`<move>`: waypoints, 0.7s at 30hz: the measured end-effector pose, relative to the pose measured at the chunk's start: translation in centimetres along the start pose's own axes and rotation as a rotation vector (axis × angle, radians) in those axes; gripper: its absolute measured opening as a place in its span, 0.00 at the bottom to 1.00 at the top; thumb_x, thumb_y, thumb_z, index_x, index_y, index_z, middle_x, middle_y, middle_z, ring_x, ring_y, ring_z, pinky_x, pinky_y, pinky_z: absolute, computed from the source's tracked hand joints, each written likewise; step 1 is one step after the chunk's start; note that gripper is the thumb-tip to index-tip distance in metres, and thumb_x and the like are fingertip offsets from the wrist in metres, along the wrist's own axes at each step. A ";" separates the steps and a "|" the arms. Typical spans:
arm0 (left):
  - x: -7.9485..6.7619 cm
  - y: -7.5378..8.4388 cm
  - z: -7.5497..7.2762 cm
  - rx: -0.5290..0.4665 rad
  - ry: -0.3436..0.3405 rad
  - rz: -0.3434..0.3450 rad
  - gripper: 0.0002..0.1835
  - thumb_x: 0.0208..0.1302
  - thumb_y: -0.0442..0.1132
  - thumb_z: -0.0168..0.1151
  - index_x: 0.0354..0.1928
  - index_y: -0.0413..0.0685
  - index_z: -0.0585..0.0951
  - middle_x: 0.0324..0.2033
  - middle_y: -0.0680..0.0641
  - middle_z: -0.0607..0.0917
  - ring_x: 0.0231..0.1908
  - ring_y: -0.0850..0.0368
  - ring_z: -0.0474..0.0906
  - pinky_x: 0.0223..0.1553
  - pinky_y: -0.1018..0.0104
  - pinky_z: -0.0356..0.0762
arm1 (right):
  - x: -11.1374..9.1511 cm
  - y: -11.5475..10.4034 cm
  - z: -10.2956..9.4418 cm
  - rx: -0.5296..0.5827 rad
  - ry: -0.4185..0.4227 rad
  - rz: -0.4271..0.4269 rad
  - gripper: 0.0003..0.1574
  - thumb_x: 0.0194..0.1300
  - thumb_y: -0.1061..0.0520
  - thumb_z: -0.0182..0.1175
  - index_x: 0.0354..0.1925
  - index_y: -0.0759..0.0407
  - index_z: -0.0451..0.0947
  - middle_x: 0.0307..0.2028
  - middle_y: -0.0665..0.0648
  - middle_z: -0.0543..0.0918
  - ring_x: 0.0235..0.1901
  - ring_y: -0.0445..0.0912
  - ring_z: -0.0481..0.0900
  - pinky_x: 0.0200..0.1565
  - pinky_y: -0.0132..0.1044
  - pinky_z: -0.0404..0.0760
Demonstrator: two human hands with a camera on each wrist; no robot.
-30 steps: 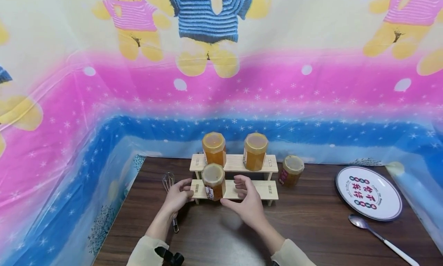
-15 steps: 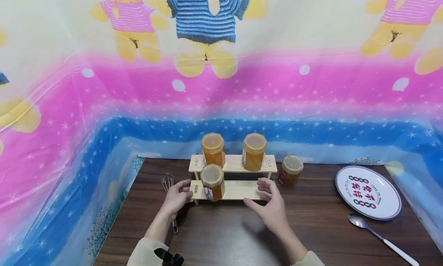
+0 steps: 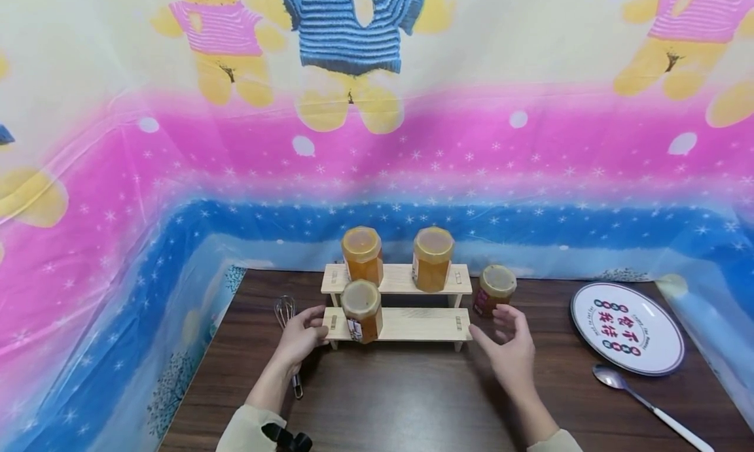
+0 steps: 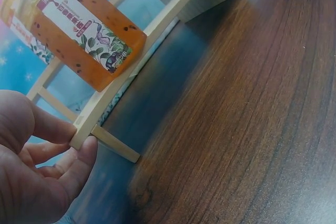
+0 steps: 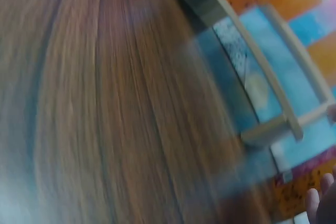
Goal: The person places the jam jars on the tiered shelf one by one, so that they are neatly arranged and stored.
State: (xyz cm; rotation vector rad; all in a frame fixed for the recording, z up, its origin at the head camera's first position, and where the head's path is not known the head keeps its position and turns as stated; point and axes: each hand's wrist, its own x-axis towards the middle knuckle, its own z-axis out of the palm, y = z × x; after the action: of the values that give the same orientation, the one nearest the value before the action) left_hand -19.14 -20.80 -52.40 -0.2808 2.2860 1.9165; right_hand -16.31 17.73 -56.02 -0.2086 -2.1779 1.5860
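My left hand [image 3: 300, 339] pinches the left end of the lower tier of a two-tier wooden display shelf [image 3: 418, 324], thumb above and fingertips below the board in the left wrist view. On that tier, near the left end, stands a jar of orange jam [image 4: 86, 30] with dark specks and a printed label. Two more orange jars, a left one [image 3: 362, 259] and a right one [image 3: 433, 262], stand on the upper tier. My right hand [image 3: 514, 350], fingers loosely bent and holding nothing, is just right of the shelf, its fingertips overlapping the base of a darker jar [image 3: 495, 290] on the table.
A whisk [image 3: 286, 308] lies left of the shelf, partly behind my left hand. To the right, a white plate [image 3: 654, 308] with red lettering lies near a white-handled spoon [image 3: 642, 399]. A printed curtain [image 3: 377, 210] hangs behind the dark wooden table [image 3: 383, 399].
My right hand has moved right, from beside the jar on the lower tier, past the shelf's right end to the jar on the table. The left hand stays on the shelf.
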 end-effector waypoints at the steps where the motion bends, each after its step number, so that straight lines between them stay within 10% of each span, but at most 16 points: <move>1: 0.0 0.0 0.0 0.000 0.000 -0.002 0.33 0.62 0.21 0.54 0.72 0.26 0.68 0.51 0.29 0.81 0.37 0.51 0.82 0.40 0.60 0.86 | 0.2 0.3 -0.2 -0.009 0.015 0.005 0.42 0.53 0.59 0.82 0.63 0.61 0.73 0.55 0.61 0.82 0.54 0.53 0.78 0.51 0.37 0.81; 21: -0.1 0.0 0.0 -0.007 -0.004 -0.006 0.33 0.62 0.21 0.54 0.72 0.26 0.67 0.51 0.29 0.81 0.36 0.52 0.82 0.40 0.60 0.86 | 5.6 3.9 -0.7 -0.055 -0.037 0.100 0.60 0.55 0.49 0.81 0.76 0.57 0.59 0.70 0.64 0.69 0.66 0.64 0.72 0.62 0.63 0.76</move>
State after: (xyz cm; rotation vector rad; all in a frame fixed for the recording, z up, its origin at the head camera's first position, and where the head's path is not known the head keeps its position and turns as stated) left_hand -19.05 -20.83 -52.36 -0.2840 2.2741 1.9213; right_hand -21.55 21.69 -58.09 -0.3115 -2.2735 1.5965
